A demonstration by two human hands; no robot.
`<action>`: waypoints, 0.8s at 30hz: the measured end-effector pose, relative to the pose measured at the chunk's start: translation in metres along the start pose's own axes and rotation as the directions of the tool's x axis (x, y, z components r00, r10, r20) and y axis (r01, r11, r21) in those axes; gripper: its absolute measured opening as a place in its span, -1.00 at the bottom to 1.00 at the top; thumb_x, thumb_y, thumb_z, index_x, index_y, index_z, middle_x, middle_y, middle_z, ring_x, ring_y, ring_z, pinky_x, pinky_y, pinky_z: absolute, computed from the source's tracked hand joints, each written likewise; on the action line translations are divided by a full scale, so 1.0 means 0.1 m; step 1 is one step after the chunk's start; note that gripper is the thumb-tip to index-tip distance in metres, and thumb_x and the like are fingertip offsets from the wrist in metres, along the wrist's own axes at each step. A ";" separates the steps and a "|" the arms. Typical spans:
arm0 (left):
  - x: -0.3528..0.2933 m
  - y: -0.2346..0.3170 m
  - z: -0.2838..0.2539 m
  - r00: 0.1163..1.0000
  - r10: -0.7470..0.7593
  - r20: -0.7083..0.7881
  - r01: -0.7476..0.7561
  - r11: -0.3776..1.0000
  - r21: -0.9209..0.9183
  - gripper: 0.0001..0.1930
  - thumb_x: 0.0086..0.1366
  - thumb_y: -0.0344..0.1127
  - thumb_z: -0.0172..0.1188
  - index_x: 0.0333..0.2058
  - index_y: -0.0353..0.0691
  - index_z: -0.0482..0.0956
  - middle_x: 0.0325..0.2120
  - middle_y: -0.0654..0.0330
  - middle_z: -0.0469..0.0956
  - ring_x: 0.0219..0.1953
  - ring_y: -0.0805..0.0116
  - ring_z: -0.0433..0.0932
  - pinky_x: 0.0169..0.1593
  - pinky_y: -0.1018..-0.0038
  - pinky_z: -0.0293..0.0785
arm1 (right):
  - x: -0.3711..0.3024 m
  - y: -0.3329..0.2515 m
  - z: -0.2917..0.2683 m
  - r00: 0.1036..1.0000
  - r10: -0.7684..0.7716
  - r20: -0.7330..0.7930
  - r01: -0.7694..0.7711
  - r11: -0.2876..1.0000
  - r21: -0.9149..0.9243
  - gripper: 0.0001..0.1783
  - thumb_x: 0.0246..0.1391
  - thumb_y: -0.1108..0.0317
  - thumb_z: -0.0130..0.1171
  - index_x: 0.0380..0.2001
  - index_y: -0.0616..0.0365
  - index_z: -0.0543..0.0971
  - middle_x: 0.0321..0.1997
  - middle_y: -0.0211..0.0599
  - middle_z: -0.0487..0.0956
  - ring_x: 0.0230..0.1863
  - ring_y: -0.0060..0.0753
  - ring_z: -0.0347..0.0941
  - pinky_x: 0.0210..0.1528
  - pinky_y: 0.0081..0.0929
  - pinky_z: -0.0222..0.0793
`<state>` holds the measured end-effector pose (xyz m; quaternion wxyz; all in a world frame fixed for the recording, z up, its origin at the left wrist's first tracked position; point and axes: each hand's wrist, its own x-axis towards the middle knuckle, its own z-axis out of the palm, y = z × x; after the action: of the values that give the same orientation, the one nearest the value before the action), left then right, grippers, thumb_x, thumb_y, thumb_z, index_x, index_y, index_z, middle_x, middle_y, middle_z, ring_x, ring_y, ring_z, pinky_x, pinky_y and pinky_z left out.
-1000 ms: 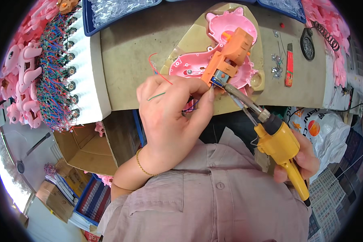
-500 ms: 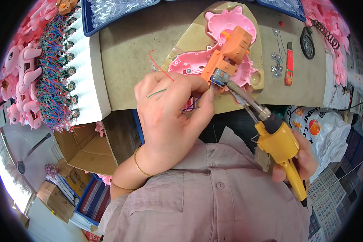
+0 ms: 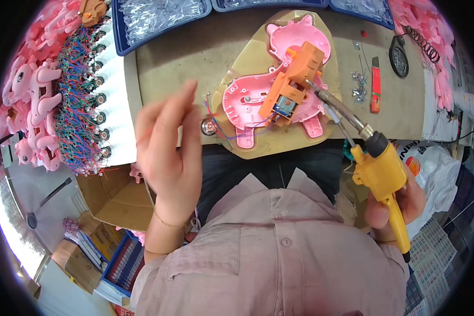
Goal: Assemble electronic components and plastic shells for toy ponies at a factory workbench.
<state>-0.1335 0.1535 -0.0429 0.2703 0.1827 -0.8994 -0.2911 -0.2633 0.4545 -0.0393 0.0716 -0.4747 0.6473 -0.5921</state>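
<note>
In my right hand is a yellow soldering gun, its metal tip pointing up and left, near the orange gearbox. My left hand, blurred by motion, is off to the left, fingers stretched upward and nothing clearly held. The orange gearbox lies across a pink toy shell half. A small motor sits in the gearbox's lower end. Blue and red wires run from the motor area toward a small round speaker beside my left hand.
Under the shell is a tan holder. Blue trays of clear parts line the back. On the left, wired speakers stand in a white rack beside pink toy bodies. A red cutter knife and solder bits lie right.
My left hand has left the motor and moved left, its fingers straightening. The soldering gun has shifted right and slightly down, its tip off the motor. The speaker and wires have come into view.
</note>
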 end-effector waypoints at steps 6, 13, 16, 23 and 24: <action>0.20 0.01 0.03 0.816 -0.270 0.511 0.531 0.003 -0.847 -0.67 0.14 -0.50 0.25 -0.09 -0.35 0.46 -0.44 0.13 0.56 -0.38 0.49 0.53 -0.29 0.64 0.47 | -0.10 -0.10 -0.05 0.983 0.114 -0.146 -0.116 0.993 -0.007 -0.18 0.01 0.11 0.31 0.24 0.07 0.11 0.17 0.28 0.29 0.14 0.03 0.34 0.14 -0.14 0.30; 0.20 0.20 0.05 0.781 -0.327 0.532 0.624 0.445 -0.643 -0.87 0.19 -0.43 0.24 -0.30 -0.33 0.58 -0.44 0.21 0.57 -0.42 0.52 0.52 -0.32 0.63 0.45 | -0.05 -0.13 0.03 0.950 0.110 -0.292 -0.131 0.990 -0.056 -0.25 0.04 -0.08 0.21 0.12 0.19 0.24 0.17 0.02 0.34 0.16 -0.12 0.33 0.22 -0.18 0.22; 0.11 0.36 0.09 0.833 -0.321 0.451 0.546 0.610 -0.574 -0.93 0.17 -0.44 0.24 -0.35 -0.28 0.62 -0.47 0.30 0.55 -0.40 0.55 0.46 -0.31 0.61 0.37 | -0.11 -0.12 0.02 0.949 0.137 -0.285 -0.140 0.990 0.010 -0.23 0.01 0.01 0.28 0.17 0.14 0.19 0.17 0.08 0.32 0.16 -0.11 0.33 0.20 -0.19 0.25; 0.08 0.37 0.11 0.919 -0.165 0.358 0.297 0.886 -0.355 -0.91 0.05 -0.42 0.32 -0.41 -0.18 0.65 -0.55 0.34 0.53 -0.45 0.48 0.39 -0.28 0.54 0.24 | -0.19 -0.16 -0.10 0.965 0.171 -0.199 -0.168 0.985 0.035 -0.16 -0.04 0.13 0.36 0.23 0.07 0.15 0.18 0.17 0.31 0.16 -0.10 0.33 0.18 -0.22 0.25; 0.07 0.39 0.10 0.917 -0.200 0.345 0.329 0.870 -0.368 -0.91 0.03 -0.41 0.33 -0.42 -0.17 0.65 -0.55 0.33 0.53 -0.46 0.46 0.39 -0.27 0.53 0.23 | -0.19 -0.16 -0.09 0.964 0.174 -0.202 -0.171 0.985 0.035 -0.16 -0.04 0.13 0.36 0.23 0.07 0.15 0.18 0.17 0.31 0.16 -0.10 0.33 0.18 -0.22 0.25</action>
<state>-0.1517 0.1841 -0.0228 0.1223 0.1976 -0.8120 -0.5354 -0.2504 0.4769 -0.0325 0.0602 -0.3527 0.6850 -0.6346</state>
